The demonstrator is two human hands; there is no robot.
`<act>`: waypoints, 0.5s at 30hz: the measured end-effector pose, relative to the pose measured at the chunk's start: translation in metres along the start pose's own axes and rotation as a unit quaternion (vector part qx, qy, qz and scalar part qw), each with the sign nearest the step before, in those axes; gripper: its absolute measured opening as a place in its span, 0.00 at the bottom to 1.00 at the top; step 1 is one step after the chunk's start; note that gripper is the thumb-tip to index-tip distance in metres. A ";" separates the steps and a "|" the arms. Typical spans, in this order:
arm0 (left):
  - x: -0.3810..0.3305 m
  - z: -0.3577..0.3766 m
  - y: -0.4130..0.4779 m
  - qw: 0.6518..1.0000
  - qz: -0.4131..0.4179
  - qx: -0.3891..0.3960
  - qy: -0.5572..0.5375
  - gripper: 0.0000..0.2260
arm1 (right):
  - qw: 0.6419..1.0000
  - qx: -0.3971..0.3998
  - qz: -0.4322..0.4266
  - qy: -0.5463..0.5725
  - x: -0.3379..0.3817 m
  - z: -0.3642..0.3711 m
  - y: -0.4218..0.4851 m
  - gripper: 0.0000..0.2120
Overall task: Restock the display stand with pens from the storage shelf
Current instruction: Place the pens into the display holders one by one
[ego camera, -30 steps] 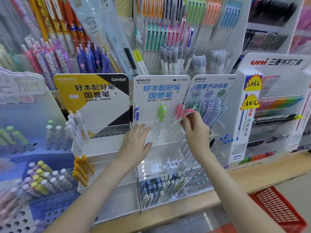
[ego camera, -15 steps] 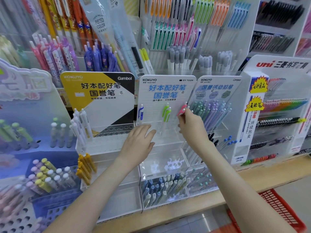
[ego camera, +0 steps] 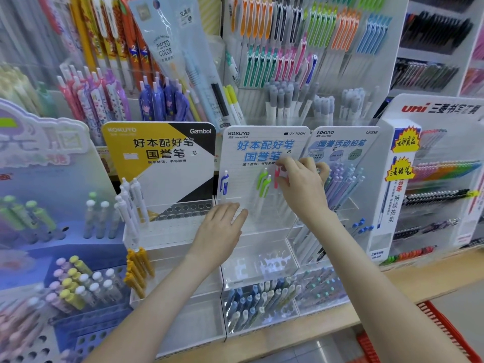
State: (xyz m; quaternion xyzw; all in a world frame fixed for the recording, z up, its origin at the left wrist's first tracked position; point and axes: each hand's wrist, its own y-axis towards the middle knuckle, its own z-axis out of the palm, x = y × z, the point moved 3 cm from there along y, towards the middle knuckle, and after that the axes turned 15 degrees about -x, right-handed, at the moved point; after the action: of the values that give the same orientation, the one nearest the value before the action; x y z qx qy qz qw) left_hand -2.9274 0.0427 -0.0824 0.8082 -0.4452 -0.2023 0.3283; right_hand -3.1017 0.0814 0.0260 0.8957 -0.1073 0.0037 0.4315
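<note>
While upright at the display stand [ego camera: 262, 142], pink pens [ego camera: 276, 179] in pinch of right hand [ego camera: 303, 191]; left hand [ego camera: 220, 231] flat-fingered below.

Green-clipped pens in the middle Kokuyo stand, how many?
2: one green-clipped pen, another beside it, between the blue-clipped pen and the pink pen the right hand grips, which may hide more.

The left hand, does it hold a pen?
No, the left hand lies open with straight fingers against the display stand; only the right hand pinches a pink pen.

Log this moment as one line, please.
right hand: pinches pink pen at white stand | left hand: open, at stand front | stage: restocking
</note>
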 end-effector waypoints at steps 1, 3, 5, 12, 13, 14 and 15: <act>0.000 0.000 0.000 1.000 0.001 0.001 -0.001 0.26 | 1.000 -0.008 -0.007 -0.006 -0.002 0.000 0.001 0.10; 0.000 0.000 0.000 1.000 0.003 0.001 -0.003 0.26 | 1.000 -0.012 -0.017 -0.019 -0.007 0.001 0.003 0.10; 0.000 0.000 0.000 1.000 0.006 0.001 -0.004 0.25 | 1.000 -0.011 -0.013 -0.007 -0.012 0.002 0.004 0.10; 0.003 0.001 -0.003 1.000 0.019 -0.003 -0.011 0.26 | 1.000 0.009 -0.020 0.022 -0.024 0.008 -0.006 0.09; 0.003 0.001 -0.003 1.000 0.019 -0.005 -0.011 0.26 | 0.999 0.011 -0.018 0.024 -0.024 0.009 -0.006 0.08; 0.003 0.001 -0.003 1.000 0.020 -0.007 -0.011 0.26 | 0.999 0.009 -0.019 0.024 -0.023 0.009 -0.005 0.07; 0.003 0.001 -0.003 1.000 0.020 -0.008 -0.010 0.26 | 1.000 0.006 -0.021 0.022 -0.022 0.010 -0.004 0.07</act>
State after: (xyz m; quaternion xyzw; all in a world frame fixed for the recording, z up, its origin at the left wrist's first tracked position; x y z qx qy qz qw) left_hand -2.9248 0.0411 -0.0856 0.7941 -0.4633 -0.2077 0.3342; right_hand -3.1228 0.0801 0.0148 0.9000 -0.0787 0.0152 0.4285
